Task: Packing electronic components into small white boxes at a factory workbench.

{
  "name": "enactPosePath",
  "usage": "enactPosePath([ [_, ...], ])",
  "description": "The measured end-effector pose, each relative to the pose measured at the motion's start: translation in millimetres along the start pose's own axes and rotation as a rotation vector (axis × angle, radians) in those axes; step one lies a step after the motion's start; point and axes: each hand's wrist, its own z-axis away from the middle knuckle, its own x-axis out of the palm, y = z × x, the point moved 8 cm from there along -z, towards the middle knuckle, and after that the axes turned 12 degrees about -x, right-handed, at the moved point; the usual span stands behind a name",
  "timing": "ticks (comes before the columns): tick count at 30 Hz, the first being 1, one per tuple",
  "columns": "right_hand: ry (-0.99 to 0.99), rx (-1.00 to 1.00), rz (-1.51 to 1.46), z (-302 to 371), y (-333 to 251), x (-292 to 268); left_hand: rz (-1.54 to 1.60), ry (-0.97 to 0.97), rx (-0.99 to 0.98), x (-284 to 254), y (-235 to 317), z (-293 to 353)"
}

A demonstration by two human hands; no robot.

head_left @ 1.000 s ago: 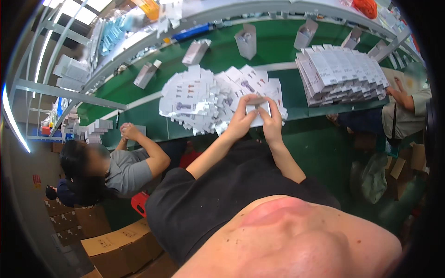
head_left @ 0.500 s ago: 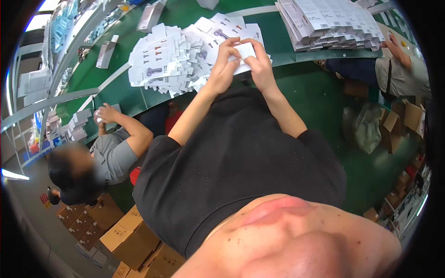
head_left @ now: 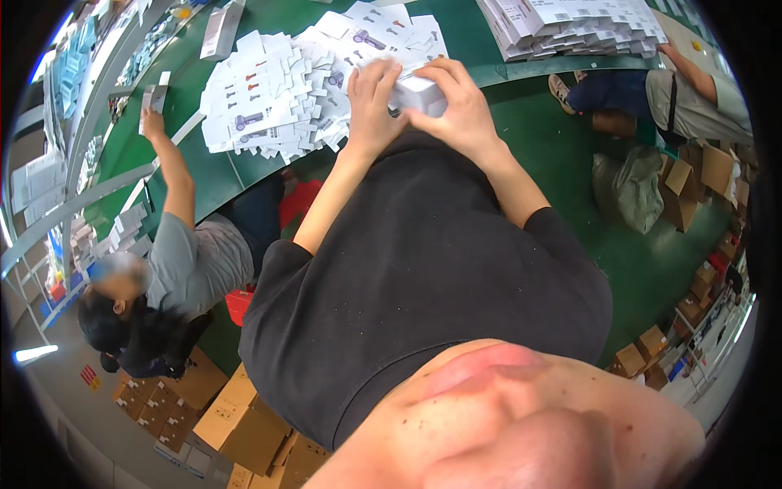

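Between my two hands, just over the near edge of the green table, is a small white carton (head_left: 425, 96) with its end toward me. My right hand (head_left: 458, 102) curls around its right side, thumb low and fingers on top. My left hand (head_left: 376, 102) presses at its left end, fingers bent and partly blurred. Right beyond my hands spreads a heap of flat white printed carton blanks (head_left: 265, 90), overlapping one another, with pictures of a small appliance on them. More blanks (head_left: 371, 33) lie fanned behind my left hand.
A stack of folded white cartons (head_left: 570, 33) stands at the table's far right. One upright carton (head_left: 221, 31) is at the back left. A co-worker on the left reaches for another carton (head_left: 153, 98). Brown boxes (head_left: 244, 420) are piled behind on the left; another person stands at right.
The white piece in my hands has turned and now shows as a box shape, with my right hand wrapped around it. The left co-worker has stretched an arm out to a carton on the table.
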Motion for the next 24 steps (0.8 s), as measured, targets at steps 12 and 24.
enactPosePath([
  [12,0.129,-0.074,0.866,21.5,244.6,-7.7,-0.556,-0.405,0.143,147.3,-102.3,-14.5],
  [24,0.13,-0.007,0.559,19.5,239.0,-23.5,-0.539,-0.287,0.498,126.6,-62.9,10.8],
])
